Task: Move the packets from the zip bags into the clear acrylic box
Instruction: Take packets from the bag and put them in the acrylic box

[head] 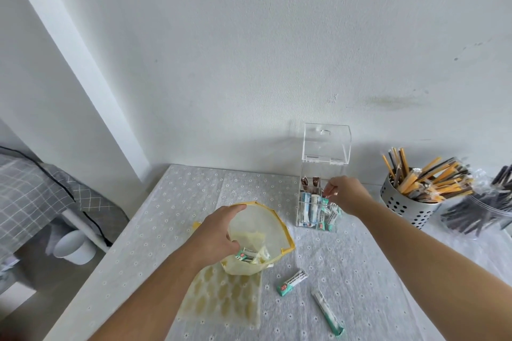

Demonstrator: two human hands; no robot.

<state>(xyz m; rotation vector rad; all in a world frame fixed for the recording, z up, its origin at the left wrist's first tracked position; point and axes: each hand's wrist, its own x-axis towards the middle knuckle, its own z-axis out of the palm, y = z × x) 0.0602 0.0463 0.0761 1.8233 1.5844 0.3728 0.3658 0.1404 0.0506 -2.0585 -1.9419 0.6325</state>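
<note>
— What are the hands doing right now?

— The left hand [219,232] grips the rim of the yellow zip bag [257,230], fingers curled over the edge, holding its mouth wide. My guess is that keeps the bag propped up so the other hand can reach in freely.

— And the right?

— The right hand [345,194] is over the open top of the clear acrylic box [318,196], at about one o'clock from the bag. Its fingertips [329,191] are pinched together; whether a packet sits between them, I cannot tell from here.

— Where are the packets?

— Split up. Several teal-and-white packets in the box [310,210] stand on end in the front compartment, with some brown sachets [310,184] behind them. A few packets in the bag [246,255] lie at the bottom. Two loose packets [292,282] rest on the desk [360,271], at around five o'clock from the bag.

— The lid?

— The box lid [327,144] is swung up and back toward the wall, so the opening stays clear.

— Anything else?

— A flat patterned bag [221,299] lies under the yellow one. At three o'clock from the box stands a perforated metal holder [407,205] of wrapped sticks. So I'd judge the job partway done.
</note>
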